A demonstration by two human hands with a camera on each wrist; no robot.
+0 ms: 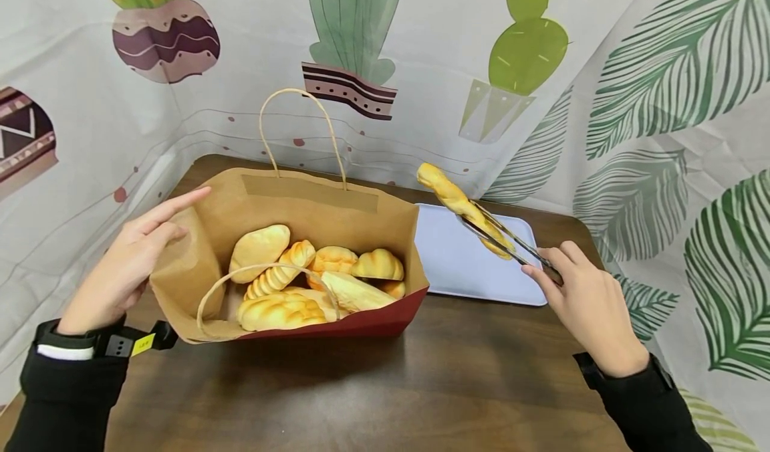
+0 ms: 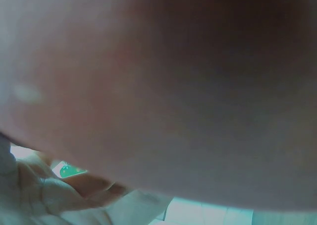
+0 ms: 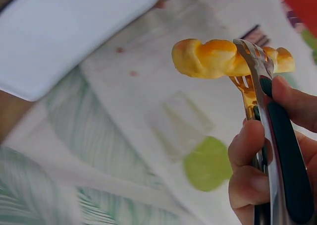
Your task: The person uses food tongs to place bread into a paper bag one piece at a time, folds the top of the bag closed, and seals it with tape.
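My right hand (image 1: 592, 298) holds metal tongs (image 1: 504, 233) with dark green grips. Between the tongs' slotted tips is a golden twisted bread stick (image 1: 444, 186), raised over the pale tray (image 1: 445, 271); the right wrist view shows the bread stick (image 3: 210, 59) pinched across its length. On the left stands an open brown paper bag (image 1: 307, 201) with a dark red outside. Several bread pieces lie inside, among them a braided loaf (image 1: 283, 310) and a ridged roll (image 1: 273, 281). My left hand (image 1: 129, 261) rests at the bag's left edge, index finger stretched out.
A brown wooden table (image 1: 337, 398) carries the bag and tray. Two twisted-cord handles stand on the bag, the rear handle (image 1: 295, 91) upright and the front one leaning over the breads. A cactus-and-leaf printed cloth (image 1: 433, 51) hangs behind the table and on its sides.
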